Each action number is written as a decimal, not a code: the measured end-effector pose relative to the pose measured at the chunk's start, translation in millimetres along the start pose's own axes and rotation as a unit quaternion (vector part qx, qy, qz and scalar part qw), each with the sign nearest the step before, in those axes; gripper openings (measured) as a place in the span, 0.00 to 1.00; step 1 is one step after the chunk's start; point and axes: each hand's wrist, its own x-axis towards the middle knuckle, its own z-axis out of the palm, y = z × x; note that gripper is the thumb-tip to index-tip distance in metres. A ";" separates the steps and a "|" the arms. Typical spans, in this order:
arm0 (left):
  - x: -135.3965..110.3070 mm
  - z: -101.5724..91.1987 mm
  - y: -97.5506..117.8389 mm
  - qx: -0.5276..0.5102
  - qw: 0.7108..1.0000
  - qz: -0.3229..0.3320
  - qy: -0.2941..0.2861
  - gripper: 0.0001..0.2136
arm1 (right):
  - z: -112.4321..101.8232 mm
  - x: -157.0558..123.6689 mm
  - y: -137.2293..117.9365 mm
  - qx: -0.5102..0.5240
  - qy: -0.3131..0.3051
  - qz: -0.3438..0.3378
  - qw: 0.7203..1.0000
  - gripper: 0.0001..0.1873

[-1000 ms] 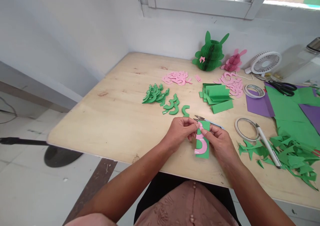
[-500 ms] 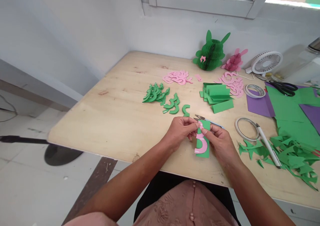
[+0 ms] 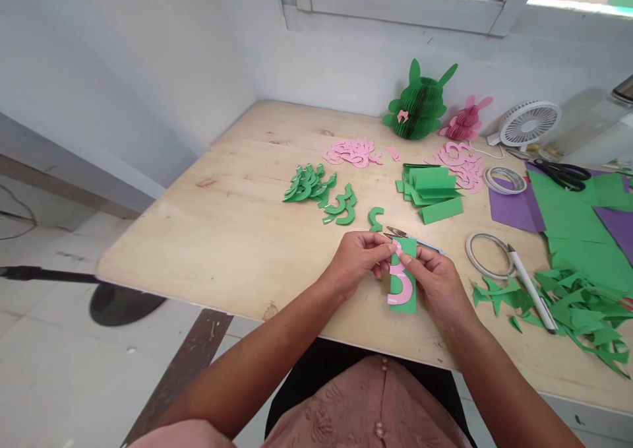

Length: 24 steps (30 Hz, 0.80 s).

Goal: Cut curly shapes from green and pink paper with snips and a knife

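Indoors, both hands [image 3: 363,260] [image 3: 435,276] pinch green paper [image 3: 408,305] over a wooden table [image 3: 222,204] by a window [image 3: 403,7]

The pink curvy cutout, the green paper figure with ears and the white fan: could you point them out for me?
Pink curvy cutout [image 3: 407,289], head view: its lower curve.
Green paper figure [image 3: 419,105], head view: its pleated body.
White fan [image 3: 529,124], head view: its round grille.
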 end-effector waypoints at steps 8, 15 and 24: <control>0.8 0.8 -2.5 -0.006 1.000 0.005 0.005 0.06 | 1.1 0.4 -0.1 0.005 -0.001 -0.001 1.000 0.11; 0.1 0.1 -3.1 -0.008 1.000 0.005 0.003 0.06 | -0.1 1.4 2.1 0.006 -0.005 -0.006 1.000 0.10; 0.1 -0.4 -3.0 -0.008 1.000 0.005 0.004 0.05 | 0.9 -0.5 1.4 0.016 -0.006 0.001 1.000 0.09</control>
